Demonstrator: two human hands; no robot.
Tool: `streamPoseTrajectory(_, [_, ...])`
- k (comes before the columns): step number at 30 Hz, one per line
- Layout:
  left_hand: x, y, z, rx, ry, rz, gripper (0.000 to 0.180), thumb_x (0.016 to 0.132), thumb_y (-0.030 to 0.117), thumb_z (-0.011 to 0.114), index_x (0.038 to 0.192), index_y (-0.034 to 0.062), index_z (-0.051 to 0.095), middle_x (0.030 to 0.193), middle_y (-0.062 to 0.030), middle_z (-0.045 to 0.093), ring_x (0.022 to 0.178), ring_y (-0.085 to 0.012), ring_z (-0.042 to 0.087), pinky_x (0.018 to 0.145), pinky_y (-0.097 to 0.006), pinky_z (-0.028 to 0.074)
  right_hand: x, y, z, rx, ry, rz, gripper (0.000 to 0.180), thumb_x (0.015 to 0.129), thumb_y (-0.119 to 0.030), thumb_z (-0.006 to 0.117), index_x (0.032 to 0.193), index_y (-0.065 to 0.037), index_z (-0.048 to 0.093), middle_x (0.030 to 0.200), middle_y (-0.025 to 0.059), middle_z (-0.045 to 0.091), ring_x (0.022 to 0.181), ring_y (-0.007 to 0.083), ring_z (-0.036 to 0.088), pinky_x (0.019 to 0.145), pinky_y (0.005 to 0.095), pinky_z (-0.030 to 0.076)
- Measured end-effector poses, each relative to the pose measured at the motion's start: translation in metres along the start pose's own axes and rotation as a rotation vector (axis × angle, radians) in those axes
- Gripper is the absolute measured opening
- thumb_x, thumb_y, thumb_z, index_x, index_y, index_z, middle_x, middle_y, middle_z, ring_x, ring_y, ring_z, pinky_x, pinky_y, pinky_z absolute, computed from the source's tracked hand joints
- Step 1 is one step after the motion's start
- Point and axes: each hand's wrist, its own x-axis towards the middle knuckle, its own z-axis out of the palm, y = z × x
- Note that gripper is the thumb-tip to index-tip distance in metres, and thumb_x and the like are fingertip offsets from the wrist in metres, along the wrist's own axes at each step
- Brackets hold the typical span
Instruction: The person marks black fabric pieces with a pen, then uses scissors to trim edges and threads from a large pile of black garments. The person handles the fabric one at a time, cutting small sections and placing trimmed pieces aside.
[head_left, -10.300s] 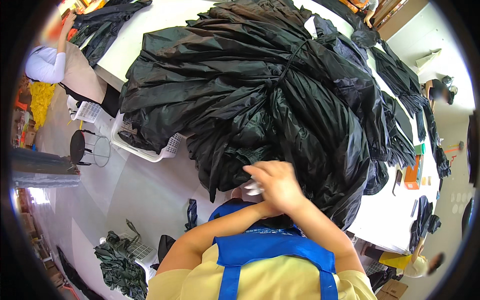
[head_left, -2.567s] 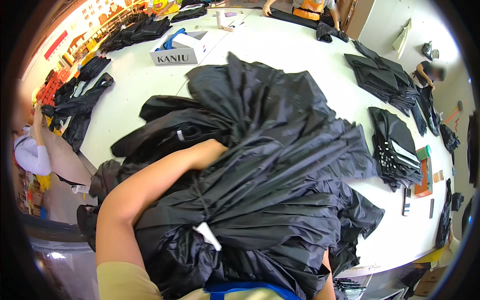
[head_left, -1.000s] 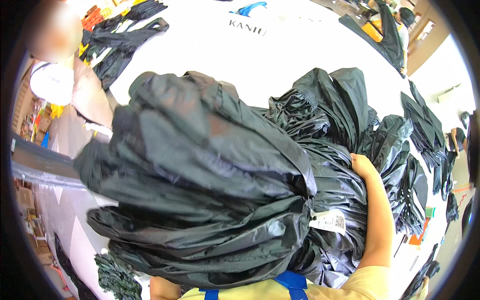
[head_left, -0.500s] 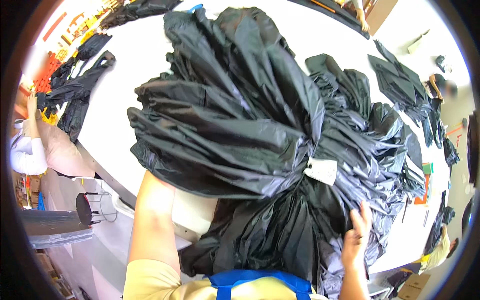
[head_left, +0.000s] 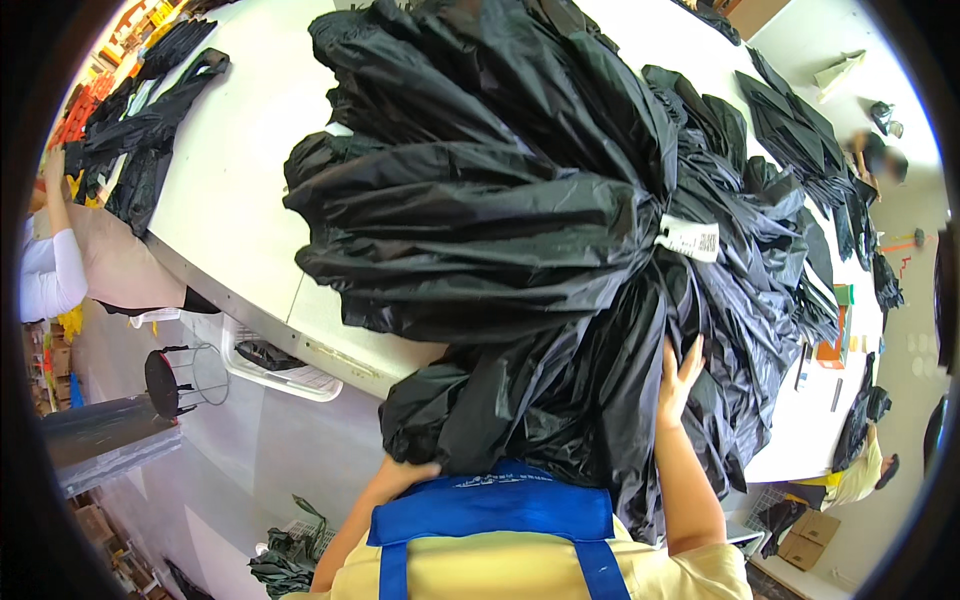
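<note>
A large bundle of thin, shiny black cloth pieces (head_left: pixel 480 230) fans out over the table's near edge, gathered tight at its middle. Beside the gather sits a white paper tag (head_left: pixel 688 239). My left hand (head_left: pixel 408 472) is at the bundle's lower left corner, close to my blue apron; its thumb shows, but the other fingers are hidden by cloth. On the bundle's near right side lies my right hand (head_left: pixel 680 378), open, its fingers spread against the folds below the tag.
The bundle rests on a white table (head_left: pixel 250 170). More black garments (head_left: pixel 165 150) lie at the left, by a co-worker's arm (head_left: pixel 62 245). Dark flat pieces (head_left: pixel 795 140) are stacked at the far right. Below the edge stand a white basket (head_left: pixel 300 378) and a stool (head_left: pixel 162 384).
My left hand has come out from under the bundle's left side to its near corner. My right hand has moved up and left. The view has shifted, with the tag now higher.
</note>
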Motion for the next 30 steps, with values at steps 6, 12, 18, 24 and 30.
streamPoseTrajectory(6, [0.061, 0.034, -0.003, 0.447, 0.228, 0.234, 0.064, 0.067, 0.002, 0.069, 0.127, 0.0013, 0.048, 0.122, -0.0144, 0.057, 0.115, -0.0266, 0.054, 0.099, -0.034, 0.04, 0.006, 0.013, 0.061, -0.101, 0.091, 0.026, 0.054, 0.088, -0.011, 0.049, 0.138, -0.031, 0.045, 0.147, 0.0256, 0.024, 0.137, 0.0409, 0.025, 0.101, 0.065, 0.03])
streamPoseTrajectory(12, [0.196, 0.148, -0.024, 0.652, 0.411, 0.552, 0.047, 0.074, 0.006, 0.066, 0.119, 0.0042, 0.056, 0.116, -0.0182, 0.062, 0.11, -0.0301, 0.059, 0.094, -0.038, 0.046, 0.042, -0.004, 0.076, -0.112, 0.134, 0.106, 0.056, 0.089, -0.013, 0.047, 0.14, -0.037, 0.041, 0.147, 0.0244, 0.024, 0.136, 0.0404, 0.025, 0.098, 0.0656, 0.033])
streamPoseTrajectory(18, [0.306, 0.237, -0.046, 1.067, 0.553, 0.71, 0.037, 0.082, 0.014, 0.054, 0.118, 0.0062, 0.057, 0.12, -0.0248, 0.057, 0.11, -0.0422, 0.054, 0.092, -0.046, 0.047, 0.105, -0.017, 0.102, -0.084, 0.159, 0.189, 0.049, 0.088, -0.035, 0.049, 0.137, -0.04, 0.042, 0.151, 0.0161, 0.02, 0.137, 0.0392, 0.022, 0.095, 0.0698, 0.031])
streamPoseTrajectory(24, [0.263, 0.262, -0.019, 0.961, 0.626, 0.75, 0.045, 0.082, 0.02, 0.061, 0.12, -0.0031, 0.052, 0.119, -0.0305, 0.055, 0.115, -0.0438, 0.051, 0.096, -0.043, 0.042, 0.17, -0.016, 0.125, -0.097, 0.236, 0.209, 0.051, 0.093, -0.02, 0.042, 0.137, -0.047, 0.037, 0.151, 0.0064, 0.023, 0.132, 0.0336, 0.033, 0.092, 0.0676, 0.037])
streamPoseTrajectory(30, [0.068, 0.036, 0.019, 0.803, 0.6, 1.237, 0.032, 0.081, 0.006, 0.061, 0.112, -0.0007, 0.053, 0.103, -0.015, 0.053, 0.096, -0.0279, 0.051, 0.089, -0.039, 0.04, 0.16, -0.015, 0.129, -0.134, 0.278, 0.214, 0.052, 0.093, -0.019, 0.043, 0.135, -0.049, 0.037, 0.151, 0.0062, 0.024, 0.13, 0.0322, 0.035, 0.091, 0.066, 0.039])
